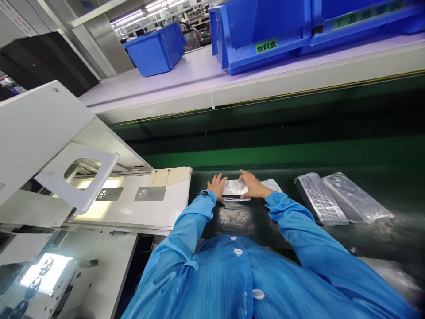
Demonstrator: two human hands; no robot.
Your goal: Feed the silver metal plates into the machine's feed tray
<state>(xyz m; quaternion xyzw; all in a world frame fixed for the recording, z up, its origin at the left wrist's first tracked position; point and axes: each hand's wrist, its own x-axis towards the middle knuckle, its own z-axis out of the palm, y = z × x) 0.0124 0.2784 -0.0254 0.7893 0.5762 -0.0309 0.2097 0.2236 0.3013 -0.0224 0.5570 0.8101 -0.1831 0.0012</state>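
Blue jacket [229, 279] fills 6 o'clock, nearest; blurry clear plastic [395, 277] at 4 o'clock is cut off/hard to make out. Past it, on the dark worktop [259, 218], L hand [217, 186] and R hand [255, 185] are both part-open, cupped round opp. ends of a thin silvery stack [234, 187]; seem to have hold of it, firmness can't tell. Step now = prob. steadying/squaring stack; next move likely calls for even pressure from both ends so layers don't slip. Layer count n/a, too small. Pale piece [274, 184] at 3 o'clock of stack, partly behind R hand. Farther toward 3: 2 film-wrapped packs [320, 197], contents lost to glare. At 9: white machine bed [179, 195] w/ 2 grey plates [150, 193]. Farthest, 12–1: blue bins [265, 24] on shelf [192, 84], tops cut off.
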